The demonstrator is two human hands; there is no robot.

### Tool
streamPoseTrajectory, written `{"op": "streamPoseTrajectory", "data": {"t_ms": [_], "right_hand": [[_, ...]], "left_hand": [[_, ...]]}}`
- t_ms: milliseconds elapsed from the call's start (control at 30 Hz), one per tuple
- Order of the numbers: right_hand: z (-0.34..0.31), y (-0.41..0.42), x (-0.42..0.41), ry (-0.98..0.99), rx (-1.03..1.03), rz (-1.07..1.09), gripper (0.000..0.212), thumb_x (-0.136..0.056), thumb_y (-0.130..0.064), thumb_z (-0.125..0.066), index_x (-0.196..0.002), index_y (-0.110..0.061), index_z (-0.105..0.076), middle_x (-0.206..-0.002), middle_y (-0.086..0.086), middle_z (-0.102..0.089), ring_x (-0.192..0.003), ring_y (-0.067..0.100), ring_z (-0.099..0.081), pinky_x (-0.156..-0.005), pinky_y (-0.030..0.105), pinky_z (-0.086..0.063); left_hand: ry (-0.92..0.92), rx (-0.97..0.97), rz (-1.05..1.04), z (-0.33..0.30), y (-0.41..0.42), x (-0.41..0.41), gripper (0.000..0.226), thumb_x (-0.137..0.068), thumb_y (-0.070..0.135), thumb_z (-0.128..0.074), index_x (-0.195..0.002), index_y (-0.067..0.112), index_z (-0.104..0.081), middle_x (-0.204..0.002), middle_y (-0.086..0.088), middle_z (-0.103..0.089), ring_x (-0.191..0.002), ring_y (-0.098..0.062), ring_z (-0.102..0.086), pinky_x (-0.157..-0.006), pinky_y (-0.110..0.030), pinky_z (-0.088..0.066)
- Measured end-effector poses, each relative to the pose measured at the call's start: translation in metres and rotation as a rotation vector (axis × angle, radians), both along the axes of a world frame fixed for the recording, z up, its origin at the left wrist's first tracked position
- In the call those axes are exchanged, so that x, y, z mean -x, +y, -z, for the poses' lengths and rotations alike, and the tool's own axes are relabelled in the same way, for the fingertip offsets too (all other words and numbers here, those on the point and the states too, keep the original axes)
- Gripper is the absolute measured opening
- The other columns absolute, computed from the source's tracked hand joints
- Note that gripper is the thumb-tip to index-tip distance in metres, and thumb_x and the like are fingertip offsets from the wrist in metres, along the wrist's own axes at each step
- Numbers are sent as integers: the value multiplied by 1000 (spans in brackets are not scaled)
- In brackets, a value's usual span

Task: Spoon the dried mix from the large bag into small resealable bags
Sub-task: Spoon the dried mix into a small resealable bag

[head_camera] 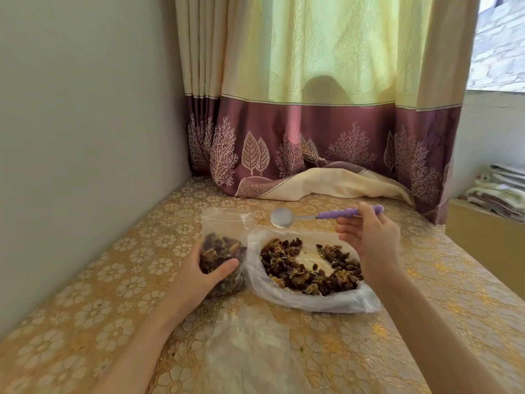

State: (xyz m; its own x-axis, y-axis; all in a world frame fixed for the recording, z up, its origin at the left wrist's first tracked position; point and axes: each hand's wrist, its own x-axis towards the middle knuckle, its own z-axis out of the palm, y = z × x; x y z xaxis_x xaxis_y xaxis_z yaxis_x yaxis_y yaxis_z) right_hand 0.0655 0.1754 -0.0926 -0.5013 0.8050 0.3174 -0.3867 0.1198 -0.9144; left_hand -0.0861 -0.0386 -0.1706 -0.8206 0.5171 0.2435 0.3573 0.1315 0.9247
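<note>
Left hand (206,275) wrapped around the lower part of a small resealable bag (224,245), thumb across the front, fingers hidden behind; gripped low, likely to keep the bag standing upright on the table (85,294) with its mouth facing up and free for filling. Already well loaded with dark dried fruit and nuts, clear upper part and zip strip rising empty above the fill. Just to the right, touching or nearly so, the large bag (306,297) lying flat with its mouth rolled wide open, dried mix (295,268) spread in a ring around a bare patch at the centre, laid out this way probably for easy scooping. Right hand (369,240) raised above the far side of the large bag, fingers loosely curled, pinching the purple handle of a spoon (326,216) near its end; bowl pointing left, level, apparently empty, hovering beyond both bags. Held clear of the mix, so seemingly between scoops. Near the bottom edge, another clear flat bag (247,354) on the table, blurred, seemingly empty and awaiting its turn. Behind, a curtain (312,132) draping onto the tabletop.
</note>
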Motion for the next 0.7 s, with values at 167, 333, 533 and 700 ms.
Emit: {"op": "streamPoseTrajectory", "data": {"t_ms": [167,333,533,700], "right_hand": [[31,28,-13,-159,-119,162,35,-100,-21,-46,-73,-6,-62,-55,-2,-68,-46,7,-59,-45,16,-50],[41,37,-11,-246,-143,201,38,-99,-24,-46,-70,-9,-66,-65,8,-72,-51,13,-61,-48,22,-50],[38,30,3,-339,-105,48,57,-98,-19,-43,-51,-26,-73,-56,2,-69,-47,9,-59,-46,21,-50],[35,23,12,-356,-1,-113,64,-99,-15,-44,-41,-28,-69,-43,-2,-61,-37,4,-52,-39,14,-42]], "left_hand": [[-18,-29,-48,2,0,2,87,-54,54,-72,-132,29,-42,-111,13,-57,-97,-3,-55,-78,-20,-45],[-38,-58,-58,2,-1,3,64,-49,56,-73,-107,45,-47,-105,19,-58,-94,4,-54,-69,-15,-42],[-17,-54,-72,2,-1,2,60,-52,56,-72,-106,48,-48,-102,21,-59,-87,11,-56,-63,-8,-42],[12,-36,-69,1,-1,2,72,-55,52,-71,-119,41,-43,-104,20,-58,-82,18,-56,-57,-2,-44]]}}
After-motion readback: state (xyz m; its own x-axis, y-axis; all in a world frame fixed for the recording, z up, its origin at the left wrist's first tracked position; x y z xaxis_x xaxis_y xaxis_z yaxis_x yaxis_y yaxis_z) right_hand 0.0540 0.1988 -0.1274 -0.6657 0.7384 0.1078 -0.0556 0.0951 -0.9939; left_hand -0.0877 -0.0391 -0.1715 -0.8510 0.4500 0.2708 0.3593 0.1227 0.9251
